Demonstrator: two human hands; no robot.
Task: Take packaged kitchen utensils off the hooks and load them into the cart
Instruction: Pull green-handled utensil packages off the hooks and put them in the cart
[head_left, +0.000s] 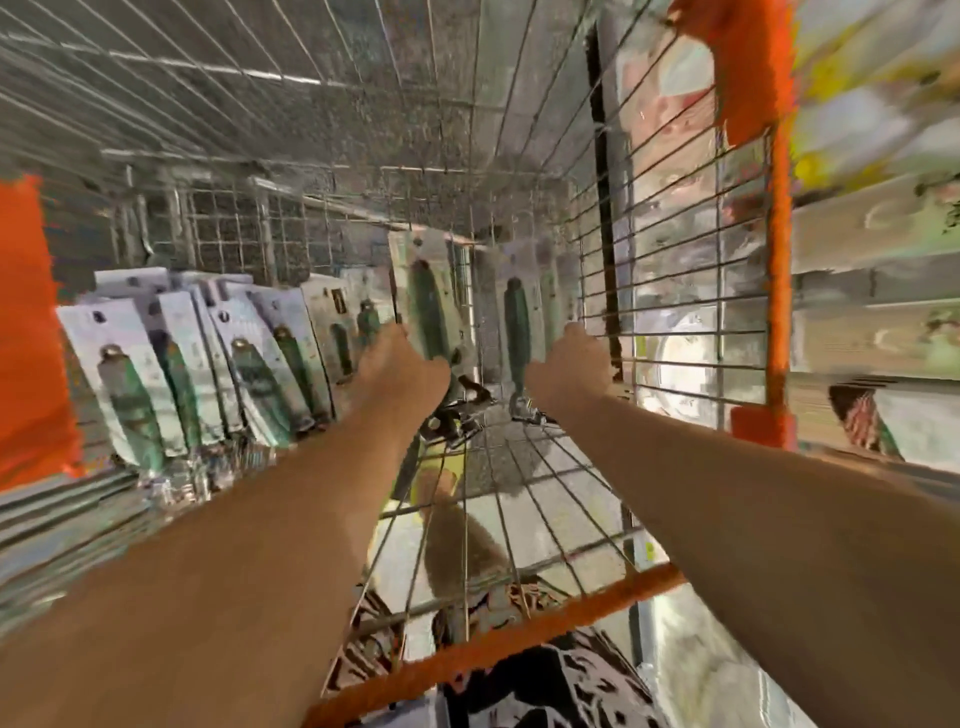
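Observation:
Both my arms reach into a wire cart (545, 483) with orange trim. My left hand (402, 366) grips a packaged utensil (428, 306), a green-handled tool on a white card, held upright over the cart floor. My right hand (569, 366) grips a second, similar package (519, 322) close to the cart's right wire wall. A row of several matching packages (208, 374) leans together along the cart's left side. The frame is blurred, so my fingers are hard to make out.
The cart's right wire wall (675, 291) stands just beside my right hand, with an orange post (776, 260) behind it. An orange handle bar (493, 649) crosses below my arms. Store shelving (872, 291) shows at far right.

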